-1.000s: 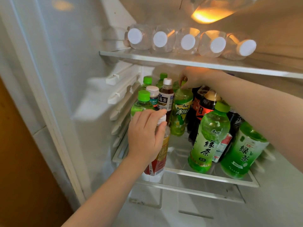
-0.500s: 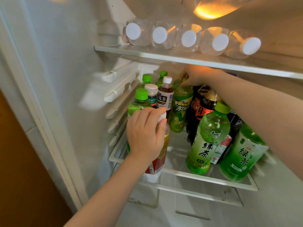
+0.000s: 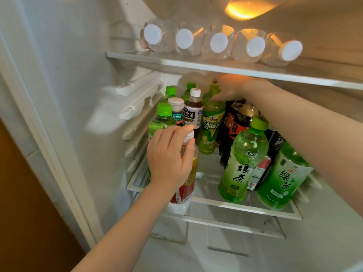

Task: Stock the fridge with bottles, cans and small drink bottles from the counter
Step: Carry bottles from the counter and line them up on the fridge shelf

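My left hand (image 3: pixel 170 156) grips the neck of a white-capped bottle with a red and yellow label (image 3: pixel 185 190), standing at the front left edge of the lower glass shelf (image 3: pixel 243 208). Further back, under the upper shelf, my right hand (image 3: pixel 228 88) holds the green cap of a yellow-green iced tea bottle (image 3: pixel 211 124). Around them stand a dark oolong tea bottle (image 3: pixel 193 110), dark cola bottles (image 3: pixel 238 118) and several green tea bottles (image 3: pixel 245 161).
Several clear water bottles with white caps (image 3: pixel 219 43) lie side by side on the upper glass shelf (image 3: pixel 216 65). The fridge's white left wall with shelf rails (image 3: pixel 137 103) is close to the left bottles. A lit lamp (image 3: pixel 247 7) glows at the top.
The view has shifted slightly. Both hands keep their hold on the same bottles, and the bottles stand where they were.
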The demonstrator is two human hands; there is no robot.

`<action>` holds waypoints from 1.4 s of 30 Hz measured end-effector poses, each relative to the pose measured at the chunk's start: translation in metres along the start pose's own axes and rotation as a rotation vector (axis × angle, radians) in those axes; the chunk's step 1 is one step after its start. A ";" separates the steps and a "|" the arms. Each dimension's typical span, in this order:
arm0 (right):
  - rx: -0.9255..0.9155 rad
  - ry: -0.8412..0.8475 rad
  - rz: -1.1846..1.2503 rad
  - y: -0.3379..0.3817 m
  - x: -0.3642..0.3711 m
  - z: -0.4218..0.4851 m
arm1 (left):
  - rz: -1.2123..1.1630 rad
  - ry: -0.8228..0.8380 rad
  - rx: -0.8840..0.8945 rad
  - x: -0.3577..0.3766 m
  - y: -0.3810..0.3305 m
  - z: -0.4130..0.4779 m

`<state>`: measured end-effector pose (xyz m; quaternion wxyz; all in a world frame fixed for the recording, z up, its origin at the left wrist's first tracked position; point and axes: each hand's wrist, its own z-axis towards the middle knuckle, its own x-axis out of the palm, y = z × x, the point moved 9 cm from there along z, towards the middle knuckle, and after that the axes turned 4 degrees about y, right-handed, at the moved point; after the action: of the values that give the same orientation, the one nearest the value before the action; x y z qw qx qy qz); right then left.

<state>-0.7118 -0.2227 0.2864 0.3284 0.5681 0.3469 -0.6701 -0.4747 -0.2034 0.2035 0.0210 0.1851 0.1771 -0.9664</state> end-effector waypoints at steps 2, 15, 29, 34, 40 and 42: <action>-0.009 -0.022 0.049 0.003 -0.006 -0.015 | 0.015 0.073 -0.011 0.000 0.000 0.003; 0.121 -0.880 0.482 -0.019 -0.024 -0.209 | 0.053 0.436 0.013 -0.001 0.005 0.025; 0.206 -0.576 0.652 -0.026 0.036 -0.210 | 0.093 0.309 0.017 -0.007 -0.016 0.012; 0.174 -0.587 0.693 -0.021 0.034 -0.215 | 0.115 0.307 0.013 -0.002 -0.018 0.015; 0.208 -0.742 0.763 -0.022 0.040 -0.244 | 0.140 0.269 0.042 0.011 -0.016 0.019; 0.243 -0.821 0.773 -0.028 0.043 -0.260 | 0.137 0.263 0.045 0.019 -0.017 0.020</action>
<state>-0.6020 0.0082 0.2169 0.5897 0.3807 -0.1210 -0.7020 -0.5012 -0.1943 0.2196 0.0592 0.3219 0.1437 -0.9339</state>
